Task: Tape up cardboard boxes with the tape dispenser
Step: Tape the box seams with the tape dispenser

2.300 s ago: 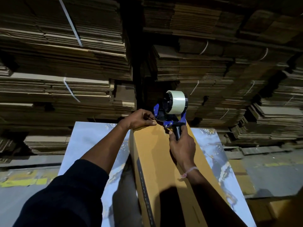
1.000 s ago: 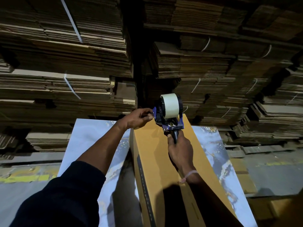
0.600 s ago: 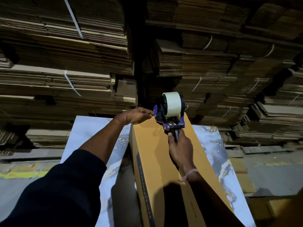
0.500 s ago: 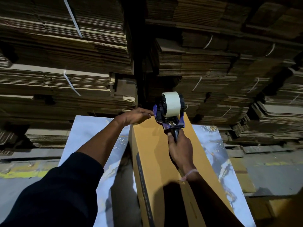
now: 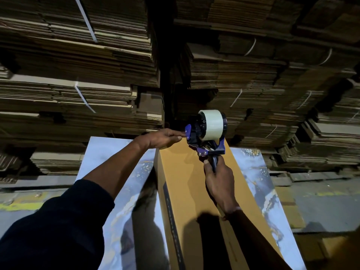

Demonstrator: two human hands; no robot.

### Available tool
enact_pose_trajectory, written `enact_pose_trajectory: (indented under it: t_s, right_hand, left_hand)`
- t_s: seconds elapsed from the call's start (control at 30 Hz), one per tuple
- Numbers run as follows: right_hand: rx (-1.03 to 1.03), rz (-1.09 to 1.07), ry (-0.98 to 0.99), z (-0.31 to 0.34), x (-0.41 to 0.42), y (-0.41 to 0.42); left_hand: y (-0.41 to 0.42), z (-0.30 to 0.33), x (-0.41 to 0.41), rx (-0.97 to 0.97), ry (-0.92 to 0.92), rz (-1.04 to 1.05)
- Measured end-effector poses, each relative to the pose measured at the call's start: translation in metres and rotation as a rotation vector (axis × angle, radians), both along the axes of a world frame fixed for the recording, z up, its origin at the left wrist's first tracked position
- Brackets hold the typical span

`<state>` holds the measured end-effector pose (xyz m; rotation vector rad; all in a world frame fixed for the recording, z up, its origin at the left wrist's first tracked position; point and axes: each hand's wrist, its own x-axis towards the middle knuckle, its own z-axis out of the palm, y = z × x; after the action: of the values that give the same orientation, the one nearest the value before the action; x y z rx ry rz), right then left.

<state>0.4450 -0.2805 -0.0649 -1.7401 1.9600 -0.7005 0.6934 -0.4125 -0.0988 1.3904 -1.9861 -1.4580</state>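
Mid-frame, the right hand (image 5: 219, 181) grips the dispenser (image 5: 206, 133) at the box (image 5: 187, 182) far end. The left hand (image 5: 162, 137), earlier pinching tape, now presses extended fingers together there; tape start looks anchored.

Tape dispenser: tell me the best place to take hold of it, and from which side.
Take the tape dispenser by its dark handle, from the near side. The handle points back along the box, away from roll and blade; the right hand grips there.
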Motion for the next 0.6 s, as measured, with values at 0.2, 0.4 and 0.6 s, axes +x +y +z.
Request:
enact_pose_trajectory:
  t_s: [0.2, 0.4, 0.6]
  right_hand:
    - [-0.015, 0.024, -0.010, 0.002, -0.006, 0.008]
    - [-0.030, 0.041, -0.009, 0.000, -0.013, 0.013]
    - [-0.021, 0.047, 0.015, -0.007, -0.011, 0.011]
  left_hand:
    - [0.000, 0.004, 0.002, -0.025, -0.048, -0.029]
    - [0.003, 0.003, 0.006, -0.052, -0.103, -0.007]
    - [0.008, 0.000, 0.006, -0.048, -0.044, 0.018]
